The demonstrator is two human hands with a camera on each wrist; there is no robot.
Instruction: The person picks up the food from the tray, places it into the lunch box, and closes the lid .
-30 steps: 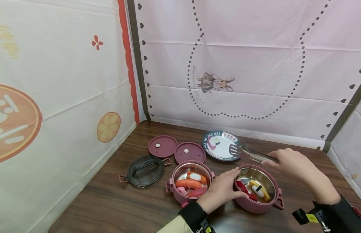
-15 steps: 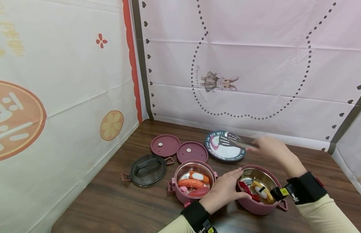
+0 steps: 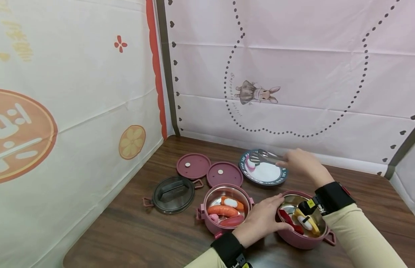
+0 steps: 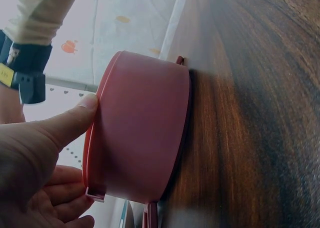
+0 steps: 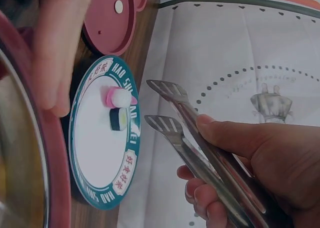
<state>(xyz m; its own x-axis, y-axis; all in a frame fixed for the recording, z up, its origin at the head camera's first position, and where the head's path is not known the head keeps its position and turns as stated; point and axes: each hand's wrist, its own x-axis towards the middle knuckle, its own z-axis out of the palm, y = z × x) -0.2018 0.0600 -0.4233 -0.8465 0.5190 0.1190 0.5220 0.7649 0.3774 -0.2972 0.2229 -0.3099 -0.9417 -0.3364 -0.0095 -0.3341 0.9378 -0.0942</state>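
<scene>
The right hand [image 3: 299, 162] grips metal tongs [image 5: 200, 138], fingers [image 5: 225, 138] curled round the two arms. The tongs reach out over the far left part of the plate [image 3: 277, 180], and their slotted tips stand apart, holding nothing. In the right wrist view the tips hang just above two pieces of toy food on the plate: a pink and white piece [image 5: 120, 97] and a small dark roll [image 5: 119, 119] just beside it. The plate has a dark green rim with lettering and a white middle, and it lies on the table [image 3: 144, 234] near the back wall.

The left hand [image 3: 261, 219] rests against the right pot [image 4: 145, 133], a pink one with a steel lining. Its thumb [image 4: 70, 123] lies straight along the rim and the fingers are relaxed against the pot's side, not closed round it. This pot holds a few toy food pieces, red, white and yellow, partly hidden by the right forearm.

Just left of that hand stands a second pink pot [image 3: 202, 214] with a toy sausage [image 3: 221, 210] and other pieces inside. Behind it two round pink lids [image 3: 207, 169] lie flat side by side on the table. A dark lid [image 3: 172, 190] with pink handles lies further left.
</scene>
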